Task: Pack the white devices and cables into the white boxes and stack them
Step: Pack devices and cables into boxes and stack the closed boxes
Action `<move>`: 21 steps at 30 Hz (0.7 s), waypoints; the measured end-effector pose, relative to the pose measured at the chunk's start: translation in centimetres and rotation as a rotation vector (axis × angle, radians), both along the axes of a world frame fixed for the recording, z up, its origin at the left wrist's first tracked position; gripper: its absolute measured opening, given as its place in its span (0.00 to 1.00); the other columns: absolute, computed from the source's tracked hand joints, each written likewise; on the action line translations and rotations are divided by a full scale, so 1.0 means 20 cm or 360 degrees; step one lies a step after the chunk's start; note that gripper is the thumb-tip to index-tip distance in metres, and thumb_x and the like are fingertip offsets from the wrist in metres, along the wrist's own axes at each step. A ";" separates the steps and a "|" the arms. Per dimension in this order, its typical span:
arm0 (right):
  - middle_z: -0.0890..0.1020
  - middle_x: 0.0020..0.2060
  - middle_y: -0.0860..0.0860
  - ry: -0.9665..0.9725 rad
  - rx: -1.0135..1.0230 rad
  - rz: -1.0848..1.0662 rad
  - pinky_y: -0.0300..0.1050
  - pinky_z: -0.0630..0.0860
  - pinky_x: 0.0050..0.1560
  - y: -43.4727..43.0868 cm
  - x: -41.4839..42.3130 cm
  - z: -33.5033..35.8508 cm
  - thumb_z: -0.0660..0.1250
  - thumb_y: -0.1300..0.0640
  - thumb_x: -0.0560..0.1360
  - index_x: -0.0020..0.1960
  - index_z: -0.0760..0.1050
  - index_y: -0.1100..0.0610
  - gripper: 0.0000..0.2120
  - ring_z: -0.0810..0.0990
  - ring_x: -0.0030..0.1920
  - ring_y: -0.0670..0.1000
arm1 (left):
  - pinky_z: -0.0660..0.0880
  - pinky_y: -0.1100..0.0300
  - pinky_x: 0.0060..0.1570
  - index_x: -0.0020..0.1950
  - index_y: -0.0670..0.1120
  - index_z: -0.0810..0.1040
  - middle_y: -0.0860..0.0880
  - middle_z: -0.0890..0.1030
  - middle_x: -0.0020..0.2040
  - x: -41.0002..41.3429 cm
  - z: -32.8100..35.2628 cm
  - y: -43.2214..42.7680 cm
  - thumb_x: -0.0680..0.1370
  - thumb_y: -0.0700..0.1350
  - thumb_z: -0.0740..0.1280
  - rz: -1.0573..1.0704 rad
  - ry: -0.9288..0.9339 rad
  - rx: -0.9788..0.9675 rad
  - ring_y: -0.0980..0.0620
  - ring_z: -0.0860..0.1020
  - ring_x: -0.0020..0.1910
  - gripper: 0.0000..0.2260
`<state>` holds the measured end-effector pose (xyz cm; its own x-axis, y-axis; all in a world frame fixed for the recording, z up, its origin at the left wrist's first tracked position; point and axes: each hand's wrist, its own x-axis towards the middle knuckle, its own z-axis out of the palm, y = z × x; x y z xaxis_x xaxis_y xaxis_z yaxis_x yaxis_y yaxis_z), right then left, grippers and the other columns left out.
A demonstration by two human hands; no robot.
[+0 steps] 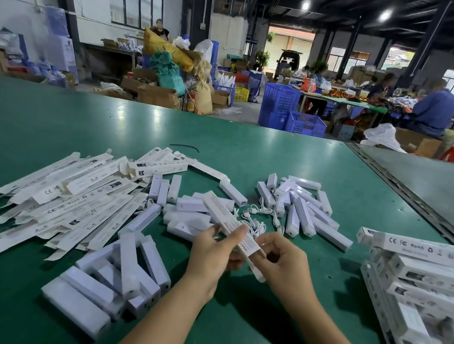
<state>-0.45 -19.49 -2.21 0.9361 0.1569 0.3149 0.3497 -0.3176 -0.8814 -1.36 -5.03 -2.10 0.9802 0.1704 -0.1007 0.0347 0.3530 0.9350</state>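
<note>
Mid-air, left hand (pixel 211 251) grips long white box (pixel 223 214) at middle, steadying it; right hand (pixel 285 260) pinches its near end, likely seating contents or closing flap. Loose devices (pixel 302 215), cables (pixel 255 222) just beyond hands on tabletop (pixel 251 152); packed stack (pixel 430 278) right of right hand.

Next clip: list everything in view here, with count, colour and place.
flat boxes: dozens, white, heaped on the table's left
devices: many, white, loose clusters at near left, centre and centre right
cables: a few, white, tangled at table centre
packed boxes: one stack, white, right edge
held box: one, white, above the table
table: one, green
crates: several, blue, floor beyond the table
left hand: grips the held box's middle
right hand: pinches its near end
</note>
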 end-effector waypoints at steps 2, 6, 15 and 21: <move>0.81 0.29 0.49 0.0017 -0.0002 -0.0040 0.49 0.75 0.31 0.00 0.00 0.00 0.76 0.56 0.70 0.42 0.80 0.44 0.08 0.75 0.27 0.45 | 0.77 0.62 0.29 0.59 0.47 0.76 0.46 0.87 0.40 0.00 -0.01 -0.01 0.75 0.49 0.74 -0.0007 -0.0051 0.0023 0.52 0.83 0.32 0.15; 0.81 0.29 0.53 0.0025 0.0016 -0.0140 0.53 0.77 0.32 0.00 0.00 0.01 0.76 0.55 0.70 0.40 0.80 0.48 0.05 0.76 0.28 0.50 | 0.78 0.61 0.33 0.73 0.65 0.54 0.48 0.87 0.45 0.01 -0.02 0.00 0.78 0.53 0.69 -0.0042 -0.0177 0.0097 0.50 0.85 0.37 0.31; 0.78 0.30 0.51 -0.0071 0.0005 -0.0239 0.40 0.71 0.32 -0.02 0.00 0.01 0.72 0.63 0.72 0.39 0.72 0.59 0.09 0.73 0.30 0.47 | 0.72 0.73 0.57 0.75 0.67 0.63 0.60 0.80 0.61 -0.01 -0.06 0.00 0.68 0.72 0.69 -0.0308 -0.0515 0.0853 0.68 0.77 0.59 0.37; 0.80 0.60 0.47 -0.0561 -0.0115 0.0138 0.37 0.77 0.54 -0.02 -0.04 0.05 0.70 0.62 0.74 0.49 0.77 0.57 0.05 0.78 0.62 0.42 | 0.74 0.71 0.55 0.62 0.73 0.71 0.58 0.84 0.55 0.00 -0.05 0.03 0.75 0.64 0.63 -0.0030 -0.0595 0.0828 0.64 0.79 0.56 0.16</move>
<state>-1.23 -19.91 -1.17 0.7543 0.2646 0.6009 0.6563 -0.3303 -0.6784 -1.31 -4.40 -3.14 0.9364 0.0873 0.3398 -0.3252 -0.1474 0.9341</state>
